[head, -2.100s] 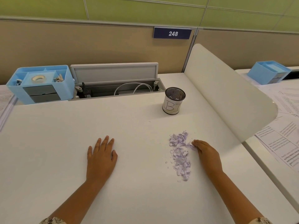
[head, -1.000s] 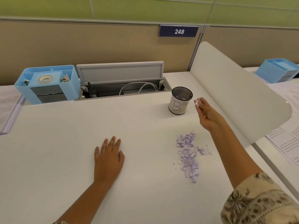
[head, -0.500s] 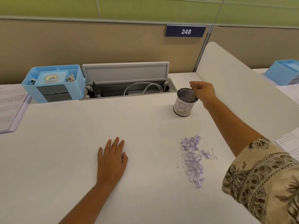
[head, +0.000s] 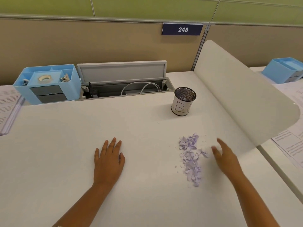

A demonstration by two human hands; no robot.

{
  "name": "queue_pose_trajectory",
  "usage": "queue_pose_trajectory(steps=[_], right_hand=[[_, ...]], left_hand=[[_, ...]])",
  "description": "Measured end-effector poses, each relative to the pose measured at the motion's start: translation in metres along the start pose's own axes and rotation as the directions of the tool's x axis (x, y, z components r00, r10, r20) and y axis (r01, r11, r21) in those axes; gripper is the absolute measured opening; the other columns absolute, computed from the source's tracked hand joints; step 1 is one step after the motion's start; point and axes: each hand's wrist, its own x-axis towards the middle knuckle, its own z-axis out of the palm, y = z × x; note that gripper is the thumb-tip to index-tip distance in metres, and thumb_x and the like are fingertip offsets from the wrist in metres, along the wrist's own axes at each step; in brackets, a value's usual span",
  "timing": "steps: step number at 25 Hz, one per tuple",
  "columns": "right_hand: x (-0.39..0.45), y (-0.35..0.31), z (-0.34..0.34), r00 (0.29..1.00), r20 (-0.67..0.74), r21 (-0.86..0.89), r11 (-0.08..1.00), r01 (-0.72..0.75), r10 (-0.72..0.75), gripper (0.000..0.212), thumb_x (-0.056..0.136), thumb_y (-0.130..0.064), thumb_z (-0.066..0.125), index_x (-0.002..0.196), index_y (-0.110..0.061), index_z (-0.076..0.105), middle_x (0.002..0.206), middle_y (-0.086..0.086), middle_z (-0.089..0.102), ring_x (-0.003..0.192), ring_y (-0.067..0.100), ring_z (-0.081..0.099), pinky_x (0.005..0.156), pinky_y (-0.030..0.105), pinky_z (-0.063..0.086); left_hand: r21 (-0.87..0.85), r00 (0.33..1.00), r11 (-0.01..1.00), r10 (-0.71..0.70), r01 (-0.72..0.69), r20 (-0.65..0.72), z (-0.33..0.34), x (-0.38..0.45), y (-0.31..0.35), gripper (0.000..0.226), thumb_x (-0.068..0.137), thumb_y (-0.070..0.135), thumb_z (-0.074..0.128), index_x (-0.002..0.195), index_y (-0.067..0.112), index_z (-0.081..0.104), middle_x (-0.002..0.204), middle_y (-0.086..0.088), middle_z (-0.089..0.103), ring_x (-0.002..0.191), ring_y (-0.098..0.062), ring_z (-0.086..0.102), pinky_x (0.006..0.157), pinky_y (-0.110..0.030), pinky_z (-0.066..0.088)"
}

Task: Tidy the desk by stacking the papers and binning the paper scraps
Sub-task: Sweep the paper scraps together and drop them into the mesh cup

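Scraps: we are looking at a loose strip of lilac paper scraps (head: 190, 158) lying toward the right edge of the desk (head: 147, 128), nearer the front edge than the back.
Handling: we are judging them featherlight, limp and quick to scatter, so small pinches taken from the pile's rim, or a sweep into a cupped palm, should suit best.
Bin: we are seeing the mesh cup (head: 183, 101) standing upright behind the pile, well apart from it, with a few pale bits inside.
Right hand: our right hand (head: 225, 157) is hovering just beside the pile, blurred, fingers spread and holding nothing.
Left hand: our left hand (head: 109, 158) is lying flat on the surface, fingers straight.
Writing: we are reading "BI" handwritten on the cup's white wrap, and "248" on the blue plate (head: 182, 29) on the partition.
Papers: printed sheets (head: 8, 107) are lying at the left edge; the text is too small to read.
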Motion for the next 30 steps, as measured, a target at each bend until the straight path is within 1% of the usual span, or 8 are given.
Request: queue_pose_trajectory(steps=[2, 5, 10, 18, 21, 23, 26, 30], right_hand=[[-0.028, 0.022, 0.021, 0.992, 0.046, -0.193, 0.976, -0.105, 0.115, 0.068, 0.094, -0.043, 0.041, 0.147, -0.011, 0.014, 0.156, 0.008, 0.013, 0.144, 0.025, 0.009, 0.114, 0.049, 0.009], [-0.044, 0.029, 0.041, 0.997, 0.015, -0.352, 0.934, -0.062, 0.072, 0.082, 0.091, -0.055, 0.031, 0.147, -0.007, -0.005, 0.157, 0.007, -0.006, 0.145, 0.023, -0.009, 0.115, 0.045, -0.006], [-0.010, 0.020, 0.047, 0.999, -0.022, -0.352, 0.935, 0.037, -0.048, 0.083, 0.091, -0.058, 0.025, 0.146, -0.006, -0.008, 0.157, 0.009, -0.005, 0.145, 0.021, -0.007, 0.118, 0.036, -0.005], [0.053, -0.002, 0.047, 0.992, 0.011, -0.387, 0.914, 0.122, -0.128, 0.069, 0.096, -0.049, 0.021, 0.148, -0.011, -0.003, 0.157, 0.005, 0.001, 0.145, 0.021, -0.003, 0.118, 0.038, -0.002], [0.060, -0.009, 0.047, 0.957, 0.072, -0.362, 0.887, 0.286, -0.280, 0.056, 0.100, -0.033, 0.024, 0.149, -0.014, 0.005, 0.156, 0.005, 0.012, 0.145, 0.022, 0.006, 0.119, 0.036, 0.004], [0.057, -0.010, 0.047, 0.929, 0.089, -0.313, 0.875, 0.370, -0.360, 0.048, 0.100, -0.026, 0.028, 0.147, -0.019, 0.020, 0.153, 0.001, 0.024, 0.144, 0.019, 0.015, 0.116, 0.031, 0.011], [0.053, -0.006, 0.045, 0.935, 0.032, -0.250, 0.903, 0.350, -0.354, 0.036, 0.100, -0.023, 0.034, 0.133, -0.025, 0.048, 0.145, -0.005, 0.041, 0.136, 0.014, 0.033, 0.110, 0.029, 0.027], [0.033, -0.002, 0.038, 0.932, -0.101, -0.186, 0.927, 0.326, -0.348, 0.029, 0.097, -0.019, 0.042, 0.119, -0.019, 0.061, 0.132, -0.005, 0.055, 0.123, 0.017, 0.051, 0.100, 0.025, 0.036]], left_hand=[[-0.001, 1.000, 1.000, 0.000, 0.000, -0.002, 0.000, 0.000, -0.001, 0.056, 0.086, 0.036, 0.023, 0.128, 0.014, 0.054, 0.136, -0.006, 0.051, 0.129, -0.028, 0.042, 0.102, -0.054, 0.031], [0.005, 1.000, 1.000, 0.003, -0.003, -0.002, 0.001, 0.000, -0.001, 0.057, 0.086, 0.036, 0.022, 0.128, 0.014, 0.054, 0.137, -0.006, 0.050, 0.130, -0.028, 0.042, 0.102, -0.054, 0.031], [0.003, 1.000, 1.000, 0.002, -0.002, 0.004, 0.001, 0.000, -0.002, 0.057, 0.087, 0.036, 0.022, 0.128, 0.014, 0.054, 0.136, -0.006, 0.050, 0.129, -0.029, 0.043, 0.102, -0.054, 0.031], [0.001, 1.000, 1.000, 0.002, -0.002, 0.005, 0.000, 0.000, -0.001, 0.056, 0.087, 0.036, 0.023, 0.128, 0.014, 0.054, 0.135, -0.007, 0.051, 0.128, -0.029, 0.044, 0.101, -0.054, 0.032], [0.007, 1.000, 1.000, 0.000, 0.000, 0.007, 0.000, -0.001, -0.001, 0.056, 0.087, 0.035, 0.023, 0.127, 0.013, 0.055, 0.134, -0.008, 0.052, 0.127, -0.030, 0.045, 0.100, -0.055, 0.033], [0.002, 1.000, 1.000, 0.000, 0.000, 0.010, -0.001, 0.000, -0.001, 0.056, 0.087, 0.036, 0.023, 0.127, 0.013, 0.055, 0.135, -0.008, 0.052, 0.127, -0.030, 0.045, 0.100, -0.055, 0.033], [0.001, 1.000, 1.000, 0.002, -0.002, 0.007, -0.002, 0.000, 0.000, 0.055, 0.087, 0.035, 0.024, 0.127, 0.013, 0.055, 0.134, -0.008, 0.053, 0.127, -0.030, 0.045, 0.100, -0.055, 0.033], [-0.001, 1.000, 1.000, 0.004, -0.004, 0.009, -0.003, -0.001, 0.000, 0.055, 0.087, 0.035, 0.024, 0.126, 0.013, 0.056, 0.133, -0.008, 0.053, 0.126, -0.030, 0.046, 0.099, -0.055, 0.034]])
